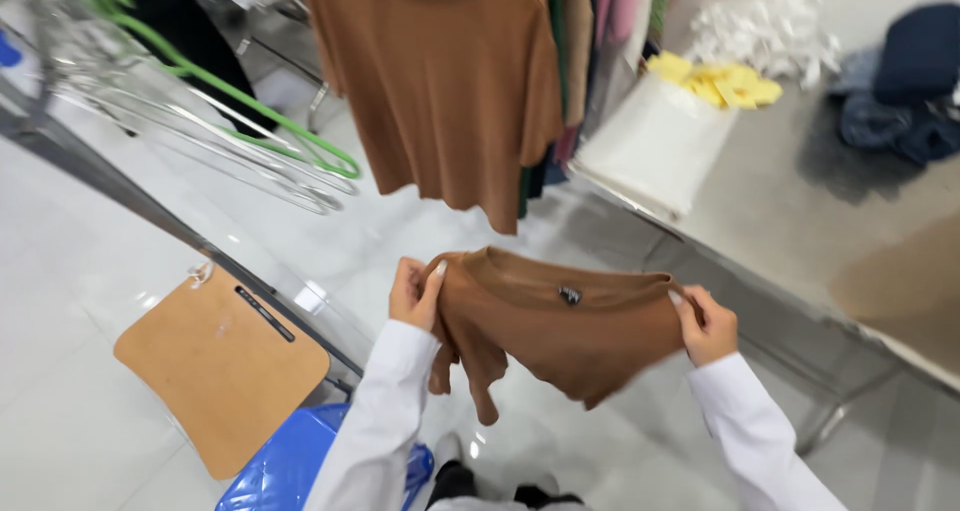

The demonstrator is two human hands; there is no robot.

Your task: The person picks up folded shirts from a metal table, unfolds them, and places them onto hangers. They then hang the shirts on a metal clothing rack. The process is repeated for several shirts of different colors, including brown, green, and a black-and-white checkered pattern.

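A brown T-shirt (560, 326) is stretched out between my two hands above the white floor, its collar edge and small neck label facing up. My left hand (414, 293) pinches the shirt's left shoulder. At the other shoulder my right hand (706, 324) grips the fabric. Both arms wear white sleeves. A second brown T-shirt (445, 81) hangs on a hanger straight ahead, in front of other hung clothes.
A grey table (800, 211) on the right carries a white stack (655, 141), yellow pieces (722, 81), white scraps and dark folded clothes (905, 81). Clear and green hangers (230, 121) hang upper left. A tan chair tablet (215, 361) and blue seat (290, 466) are lower left.
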